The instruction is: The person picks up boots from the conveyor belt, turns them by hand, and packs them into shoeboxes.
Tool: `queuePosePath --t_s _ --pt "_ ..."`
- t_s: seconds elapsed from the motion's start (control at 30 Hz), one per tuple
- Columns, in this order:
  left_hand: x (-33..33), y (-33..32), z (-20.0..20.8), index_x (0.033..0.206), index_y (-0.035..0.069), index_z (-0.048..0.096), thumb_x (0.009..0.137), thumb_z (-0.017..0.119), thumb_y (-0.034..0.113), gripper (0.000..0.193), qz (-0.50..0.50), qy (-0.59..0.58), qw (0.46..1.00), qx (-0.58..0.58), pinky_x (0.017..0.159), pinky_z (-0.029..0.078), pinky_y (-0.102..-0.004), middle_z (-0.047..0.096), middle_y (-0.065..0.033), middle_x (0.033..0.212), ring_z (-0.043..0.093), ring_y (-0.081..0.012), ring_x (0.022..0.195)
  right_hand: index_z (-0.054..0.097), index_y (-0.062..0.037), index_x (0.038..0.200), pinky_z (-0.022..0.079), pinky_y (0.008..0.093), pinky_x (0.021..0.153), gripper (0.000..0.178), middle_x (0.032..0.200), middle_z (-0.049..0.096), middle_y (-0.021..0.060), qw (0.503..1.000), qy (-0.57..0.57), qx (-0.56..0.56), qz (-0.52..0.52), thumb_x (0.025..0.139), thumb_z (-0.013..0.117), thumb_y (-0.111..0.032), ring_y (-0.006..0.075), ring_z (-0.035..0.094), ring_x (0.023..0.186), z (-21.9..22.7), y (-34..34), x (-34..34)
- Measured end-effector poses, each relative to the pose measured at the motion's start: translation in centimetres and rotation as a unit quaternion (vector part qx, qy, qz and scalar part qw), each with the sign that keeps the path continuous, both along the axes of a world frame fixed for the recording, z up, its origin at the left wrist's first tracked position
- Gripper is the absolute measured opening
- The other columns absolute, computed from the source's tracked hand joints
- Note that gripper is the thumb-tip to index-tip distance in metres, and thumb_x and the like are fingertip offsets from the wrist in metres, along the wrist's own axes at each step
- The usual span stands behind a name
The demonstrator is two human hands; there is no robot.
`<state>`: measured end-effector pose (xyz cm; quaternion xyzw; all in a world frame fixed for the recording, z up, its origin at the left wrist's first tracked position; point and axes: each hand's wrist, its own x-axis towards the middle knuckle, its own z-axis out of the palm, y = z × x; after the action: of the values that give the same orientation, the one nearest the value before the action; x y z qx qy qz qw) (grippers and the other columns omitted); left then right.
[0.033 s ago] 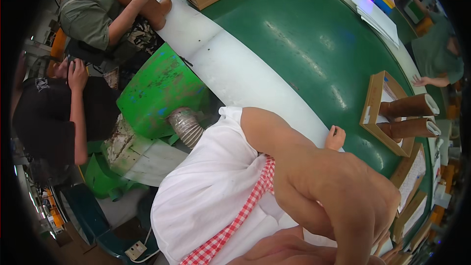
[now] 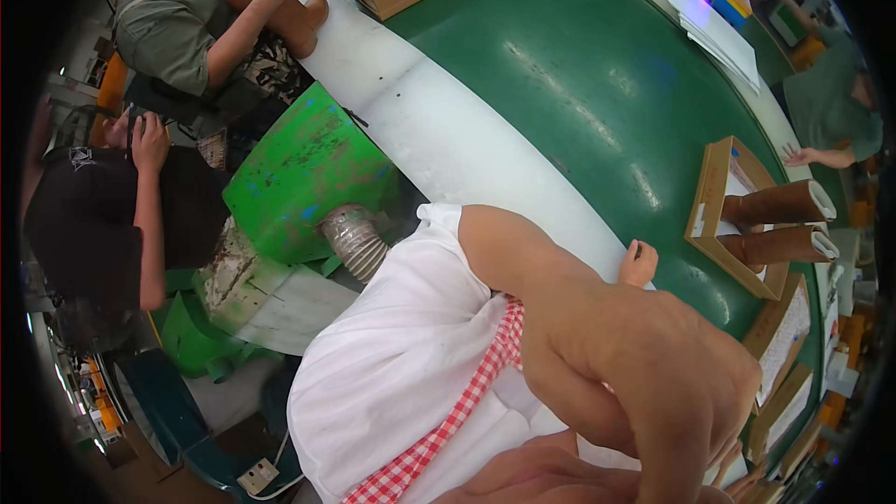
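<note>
Bare arms (image 2: pixel 644 355) fill the lower right, bent and overlapping in front of a white garment (image 2: pixel 401 355) with a red checked strap (image 2: pixel 443 425). Beyond them a loosely curled hand (image 2: pixel 638 265) rests at the edge of the green table (image 2: pixel 560 84). Its wrist is hidden, so I cannot tell which arm it belongs to. A small dark spot shows at its fingertips; whether it is an object is unclear. Partly covered fingers (image 2: pixel 728 463) show at the lower right, and whose they are is unclear. The curled hand is nearest to a cardboard box (image 2: pixel 702 215) with brown boots (image 2: pixel 779 204).
A green hood (image 2: pixel 313 173) with a ribbed duct (image 2: pixel 355 235) stands left of the white table border (image 2: pixel 467 121). At the upper left a person (image 2: pixel 173 37) handles a brown boot (image 2: pixel 297 26). Another person (image 2: pixel 93 224) in black sits nearby. White sheets (image 2: pixel 719 37) lie across the table.
</note>
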<state>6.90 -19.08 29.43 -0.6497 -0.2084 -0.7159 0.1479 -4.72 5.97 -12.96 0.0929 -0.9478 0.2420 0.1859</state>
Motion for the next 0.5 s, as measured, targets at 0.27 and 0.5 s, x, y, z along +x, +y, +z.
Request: queuePosePath --t_s 0.27,0.5 --pt "4.3 0.0 1.4 0.08 0.01 0.068 0.087 0.06 0.022 0.016 0.022 -0.204 0.978 0.04 0.047 0.035 -0.0235 0.052 -0.0015 0.062 0.044 -0.013 0.054 0.061 -0.0039 0.084 0.045 0.0391 0.073 0.015 0.085 0.058 0.0105 1.0 0.001 0.008 0.004 0.084 0.06 -0.019 0.0289 0.054 0.084 -0.7 0.3 -0.1" --pt "5.2 -0.1 1.6 0.08 0.012 0.071 0.082 0.066 0.025 0.014 0.025 -0.288 0.956 0.057 0.045 0.034 -0.023 0.05 -0.0006 0.059 0.044 -0.0117 0.052 0.061 -0.0038 0.085 0.045 0.0389 0.074 0.016 0.086 0.058 0.0107 1.0 -0.001 0.015 0.009 0.085 0.06 -0.02 0.0289 0.054 0.084 -0.4 -0.2 -0.1"
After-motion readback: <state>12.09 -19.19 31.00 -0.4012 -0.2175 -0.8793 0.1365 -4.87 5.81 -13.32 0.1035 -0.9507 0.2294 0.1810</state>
